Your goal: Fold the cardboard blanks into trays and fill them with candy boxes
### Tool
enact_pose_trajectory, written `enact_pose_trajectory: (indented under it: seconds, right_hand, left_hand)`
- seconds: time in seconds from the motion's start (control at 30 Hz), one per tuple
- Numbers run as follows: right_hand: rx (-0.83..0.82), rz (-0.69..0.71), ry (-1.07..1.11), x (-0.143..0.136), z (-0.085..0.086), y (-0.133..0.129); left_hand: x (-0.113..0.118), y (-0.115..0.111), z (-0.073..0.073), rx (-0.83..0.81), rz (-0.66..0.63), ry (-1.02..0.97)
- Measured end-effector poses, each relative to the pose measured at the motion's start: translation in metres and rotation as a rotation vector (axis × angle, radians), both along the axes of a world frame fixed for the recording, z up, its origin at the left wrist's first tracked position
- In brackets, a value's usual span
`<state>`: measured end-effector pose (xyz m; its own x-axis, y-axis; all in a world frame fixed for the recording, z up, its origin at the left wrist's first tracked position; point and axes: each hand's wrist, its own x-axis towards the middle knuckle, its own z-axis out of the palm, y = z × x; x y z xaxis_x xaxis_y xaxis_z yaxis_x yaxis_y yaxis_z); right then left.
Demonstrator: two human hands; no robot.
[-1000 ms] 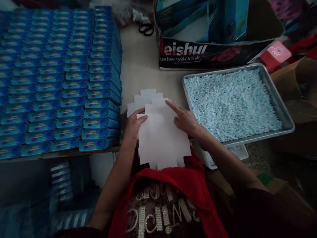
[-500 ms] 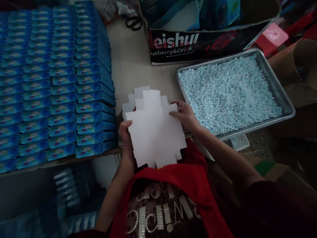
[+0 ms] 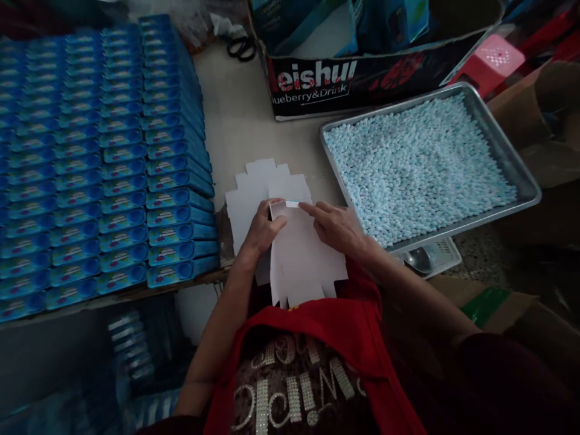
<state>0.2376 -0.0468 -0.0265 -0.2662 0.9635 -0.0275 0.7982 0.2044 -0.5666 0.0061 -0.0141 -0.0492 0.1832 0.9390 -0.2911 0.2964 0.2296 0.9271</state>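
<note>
A white cardboard box blank [image 3: 301, 254] lies in front of the red apron, its left side folded up and the flap at its far edge bent upward. My left hand [image 3: 265, 228] is closed on the folded far-left corner, thumb on the inner face. At the far edge, my right hand [image 3: 338, 226] presses the small flap with the index finger stretched along it and the other fingers curled at the cardboard. Beyond and to the left, more flat white blanks [image 3: 247, 208] lie on the table [image 3: 240, 115].
Blue printed boxes [image 3: 170, 232] stand in tight rows on the left. A metal tray [image 3: 528, 196] of small pale-blue pellets [image 3: 421, 175] is on the right. At the back are a black carton [image 3: 312, 90] and scissors [image 3: 241, 48]. A metal scoop [image 3: 419, 260] rests below the tray.
The blank has gone from flat to partly folded, its left side and far flap raised. My left hand has moved up from the left edge to the far corner; my right hand has shifted to the flap.
</note>
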Motion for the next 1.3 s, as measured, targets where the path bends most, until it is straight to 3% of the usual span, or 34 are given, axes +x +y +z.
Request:
enact_pose_trajectory:
  seconds: [0.17,0.27,0.4,0.47,0.57,0.67,0.73,0.8,0.9,1.0,1.13,1.23,1.3]
  right_hand:
    - [-0.054,0.056,-0.096,-0.002,0.004,0.026]
    - [-0.070,0.091,-0.133,-0.012,0.004,0.039]
    - [-0.024,0.003,-0.058,-0.023,-0.006,0.043]
    - [-0.017,-0.085,0.044,-0.023,-0.012,0.042]
    - [-0.044,-0.152,0.111,-0.018,-0.013,0.041]
    - [-0.085,-0.094,0.111,-0.011,-0.001,0.043]
    - [-0.138,-0.047,0.111,-0.008,0.010,0.048]
    - [-0.191,0.023,0.113,-0.008,0.021,0.054]
    - [-0.226,0.151,0.074,-0.013,0.031,0.061]
    - [-0.165,0.207,-0.032,-0.020,0.032,0.061]
    - [-0.142,0.258,-0.119,-0.016,0.028,0.068]
    - [-0.294,0.447,-0.111,-0.010,0.032,0.089]
    - [-0.341,0.571,-0.151,-0.013,0.038,0.104]
  left_hand:
    - [0.004,-0.012,0.001,0.240,-0.052,0.046]
    - [0.005,-0.015,-0.011,0.379,0.061,-0.066]
    - [0.018,-0.017,-0.024,0.442,0.240,-0.157]
    - [0.024,-0.018,-0.020,0.469,0.302,-0.214]
    - [0.027,-0.019,-0.002,0.475,0.316,-0.194]
    - [0.023,-0.015,0.014,0.325,0.387,-0.087]
    - [0.020,-0.010,0.017,0.197,0.418,-0.059]
    - [0.017,-0.006,0.016,0.134,0.377,-0.017]
    - [0.018,-0.005,0.013,0.203,0.294,0.158]
    - [0.020,-0.008,0.017,0.290,0.249,0.391]
    - [0.010,-0.007,0.028,0.158,0.097,0.429]
    - [0.001,-0.001,0.037,0.100,0.026,0.420]
    - [0.000,0.003,0.044,0.099,-0.024,0.527]
